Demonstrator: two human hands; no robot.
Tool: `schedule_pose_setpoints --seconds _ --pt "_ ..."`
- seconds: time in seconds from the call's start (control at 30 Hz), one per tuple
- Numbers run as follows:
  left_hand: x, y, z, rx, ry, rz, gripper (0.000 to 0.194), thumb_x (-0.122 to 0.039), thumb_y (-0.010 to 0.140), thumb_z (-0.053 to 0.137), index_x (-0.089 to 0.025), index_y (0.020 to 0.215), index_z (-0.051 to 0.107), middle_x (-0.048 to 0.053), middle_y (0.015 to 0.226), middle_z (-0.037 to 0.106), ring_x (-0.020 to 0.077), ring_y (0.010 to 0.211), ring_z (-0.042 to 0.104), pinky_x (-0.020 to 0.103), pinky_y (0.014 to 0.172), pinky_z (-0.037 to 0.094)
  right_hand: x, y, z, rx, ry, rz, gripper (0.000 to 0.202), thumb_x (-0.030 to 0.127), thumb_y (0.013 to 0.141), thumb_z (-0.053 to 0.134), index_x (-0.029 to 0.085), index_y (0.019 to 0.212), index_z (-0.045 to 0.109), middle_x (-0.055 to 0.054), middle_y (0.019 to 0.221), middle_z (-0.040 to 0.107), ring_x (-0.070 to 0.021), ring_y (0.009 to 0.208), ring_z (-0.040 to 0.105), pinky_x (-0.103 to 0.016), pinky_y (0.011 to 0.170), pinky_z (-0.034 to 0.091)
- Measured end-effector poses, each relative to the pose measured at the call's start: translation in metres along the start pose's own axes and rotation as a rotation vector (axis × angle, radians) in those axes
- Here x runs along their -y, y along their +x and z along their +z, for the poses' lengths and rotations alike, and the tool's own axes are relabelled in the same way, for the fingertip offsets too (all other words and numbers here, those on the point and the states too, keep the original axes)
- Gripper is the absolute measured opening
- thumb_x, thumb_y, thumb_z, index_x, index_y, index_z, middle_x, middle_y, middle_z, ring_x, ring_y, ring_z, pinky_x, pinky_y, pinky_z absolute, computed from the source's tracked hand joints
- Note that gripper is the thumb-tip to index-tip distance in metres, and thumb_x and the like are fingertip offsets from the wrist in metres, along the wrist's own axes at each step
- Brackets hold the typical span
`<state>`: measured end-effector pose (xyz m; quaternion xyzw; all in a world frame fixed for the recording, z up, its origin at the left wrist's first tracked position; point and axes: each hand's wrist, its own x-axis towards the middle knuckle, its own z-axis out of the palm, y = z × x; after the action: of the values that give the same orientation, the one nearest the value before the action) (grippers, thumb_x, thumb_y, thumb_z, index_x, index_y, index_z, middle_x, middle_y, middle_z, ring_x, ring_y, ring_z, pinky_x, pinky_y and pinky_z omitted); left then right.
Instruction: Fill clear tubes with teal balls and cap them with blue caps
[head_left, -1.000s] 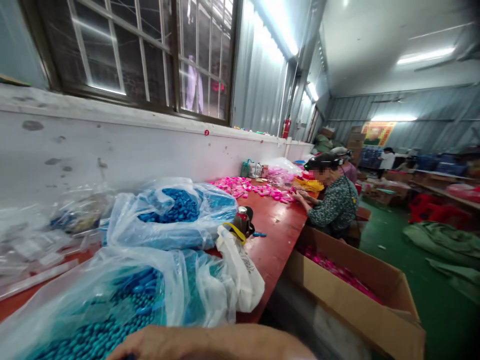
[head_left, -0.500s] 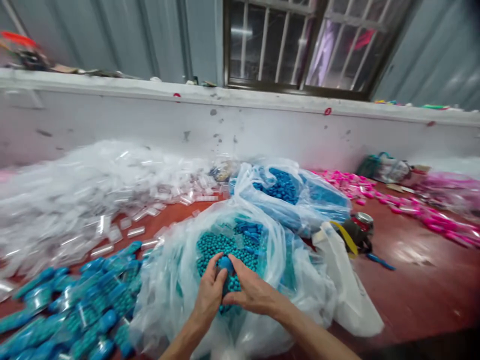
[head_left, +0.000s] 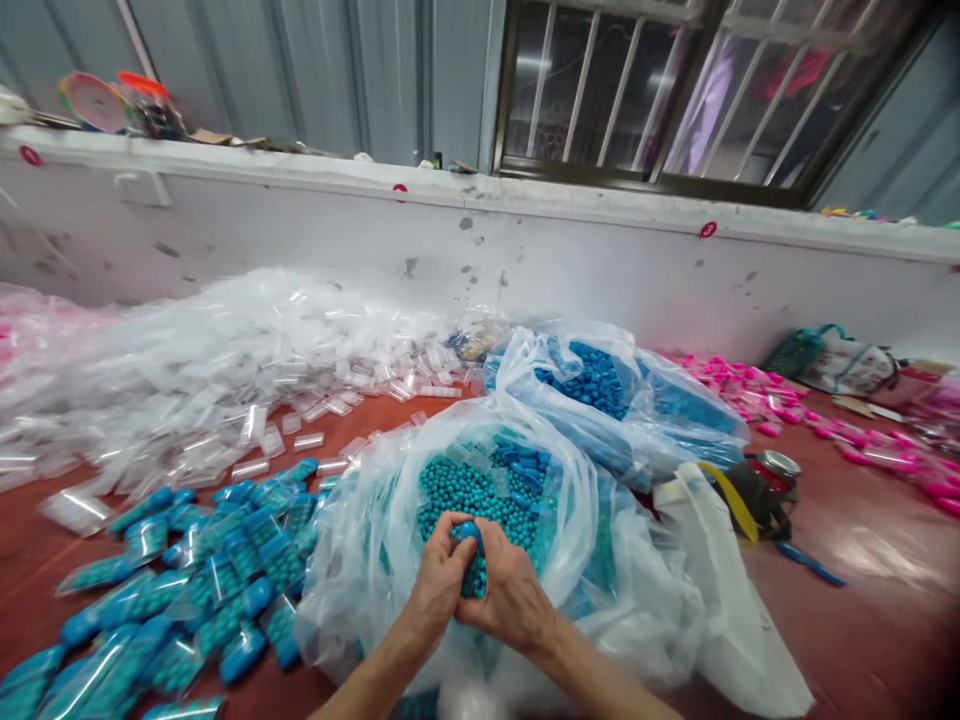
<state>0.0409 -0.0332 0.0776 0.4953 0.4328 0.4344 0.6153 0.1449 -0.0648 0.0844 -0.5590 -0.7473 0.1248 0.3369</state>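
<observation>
The red counter (head_left: 877, 630) supports a clear plastic bag (head_left: 579, 490) of teal beads (head_left: 459, 492). Left hand (head_left: 433, 592) and right hand (head_left: 514, 588) jointly grip a blue-topped container (head_left: 468, 533) above the beads.

The light is cool, whitish and fairly even, bright on the wall (head_left: 330, 220) and weaker towards the lower right. A pale streak of reflected light shows in the dark panes of the window (head_left: 585, 90). Glare washes out a patch of the table (head_left: 885, 620) at right (the harshest spot there), and small highlights dot the tubes (head_left: 251, 468) and packets (head_left: 241, 553). Shadows stay soft. The beads (head_left: 480, 490) at centre are fairly crisp; the pink pile (head_left: 742, 385) smears towards the right edge, and the bag (head_left: 360, 560) blurs at its bottom. Wide-angle stretch tilts the window, and the right-hand corners darken.
</observation>
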Motion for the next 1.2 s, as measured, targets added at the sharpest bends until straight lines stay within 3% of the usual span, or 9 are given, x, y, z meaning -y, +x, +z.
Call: schedule_pose_setpoints --seconds 0.2,0.33,0.5,0.6,0.67,0.8,0.87,1.07,1.2 --pt "-0.005 -0.003 -0.016 0.02 0.283 0.122 0.023 -0.034 0.074 0.048 -0.018 0.091 0.05 -0.001 0.071 0.056 0.0145 0.068 0.053 0.026 0.067 0.044 0.001 -0.005 0.01 0.152 0.155 0.106 0.077 0.027 0.064 0.064 0.009 0.13 0.029 -0.019 0.123 0.047 -0.0284 0.109 0.05 -0.04 0.088 0.043" --pt "-0.023 -0.008 -0.057 -0.063 0.542 0.095 0.035 -0.041 0.078 0.041 -0.02 0.104 0.049 -0.003 0.066 0.054 0.015 0.057 0.052 0.027 0.059 0.045 -0.007 -0.003 0.008 0.331 0.13 0.084 0.083 0.033 0.068 0.066 0.013 0.137 0.024 -0.016 0.128 0.045 -0.0283 0.115 0.045 -0.038 0.09 0.041" --pt "-0.053 -0.01 -0.131 -0.49 1.163 0.149 0.046 -0.038 0.082 0.037 -0.02 0.123 0.045 0.008 0.096 0.061 0.0236 0.082 0.059 0.034 0.073 0.045 -0.045 0.03 -0.011 0.304 -0.112 0.153 0.038 0.023 0.083 0.05 0.015 0.12 0.049 -0.011 0.115 0.056 -0.0221 0.109 0.051 -0.031 0.092 0.038" --pt "-0.06 -0.009 -0.146 -0.738 1.376 0.258 0.049 -0.037 0.085 0.032 -0.017 0.128 0.041 0.014 0.103 0.058 0.0263 0.084 0.058 0.036 0.071 0.045 -0.069 0.06 -0.018 0.244 -0.314 0.24 0.039 0.018 0.082 0.048 0.014 0.121 0.046 -0.013 0.115 0.052 -0.0218 0.102 0.054 -0.029 0.084 0.041" --pt "-0.056 -0.009 -0.134 -0.704 1.282 0.363 0.046 -0.037 0.084 0.033 -0.017 0.123 0.047 0.012 0.101 0.059 0.0243 0.083 0.059 0.034 0.071 0.045 -0.081 0.077 -0.017 0.261 -0.383 0.275 0.043 0.015 0.08 0.05 0.015 0.122 0.043 -0.013 0.117 0.048 -0.022 0.096 0.056 -0.029 0.078 0.042" --pt "-0.036 -0.001 -0.08 -0.208 0.863 0.246 0.041 -0.04 0.081 0.037 -0.018 0.112 0.053 0.002 0.073 0.061 0.0156 0.057 0.056 0.026 0.057 0.045 -0.096 0.091 -0.011 0.31 -0.35 0.298 0.029 0.009 0.076 0.05 0.015 0.104 0.054 -0.012 0.11 0.051 -0.0205 0.088 0.058 -0.028 0.073 0.04" --pt "-0.025 0.009 -0.052 -0.061 0.749 0.181 0.041 -0.036 0.081 0.038 -0.017 0.114 0.051 0.0 0.071 0.059 0.0143 0.054 0.054 0.026 0.057 0.045 -0.099 0.091 -0.011 0.292 -0.313 0.295 0.021 0.009 0.077 0.049 0.014 0.095 0.056 -0.011 0.104 0.054 -0.0196 0.087 0.057 -0.027 0.073 0.039" --pt "-0.003 0.053 -0.007 -0.056 0.819 0.222 0.051 -0.023 0.074 0.047 -0.011 0.123 0.041 0.015 0.119 0.05 0.0238 0.106 0.051 0.035 0.089 0.039 -0.088 0.086 -0.018 0.25 -0.119 0.264 0.013 0.01 0.078 0.047 0.015 0.075 0.059 -0.002 0.072 0.062 -0.0142 0.072 0.057 -0.022 0.066 0.041" --pt "0.006 0.06 -0.001 0.171 0.739 0.135 0.023 -0.022 0.074 0.044 -0.015 0.094 0.054 0.005 0.08 0.061 0.0193 0.082 0.059 0.03 0.073 0.045 -0.064 0.068 -0.023 0.309 0.057 0.263 0.016 0.016 0.083 0.044 0.015 0.083 0.06 0.003 0.057 0.057 -0.0115 0.053 0.054 -0.021 0.056 0.043"
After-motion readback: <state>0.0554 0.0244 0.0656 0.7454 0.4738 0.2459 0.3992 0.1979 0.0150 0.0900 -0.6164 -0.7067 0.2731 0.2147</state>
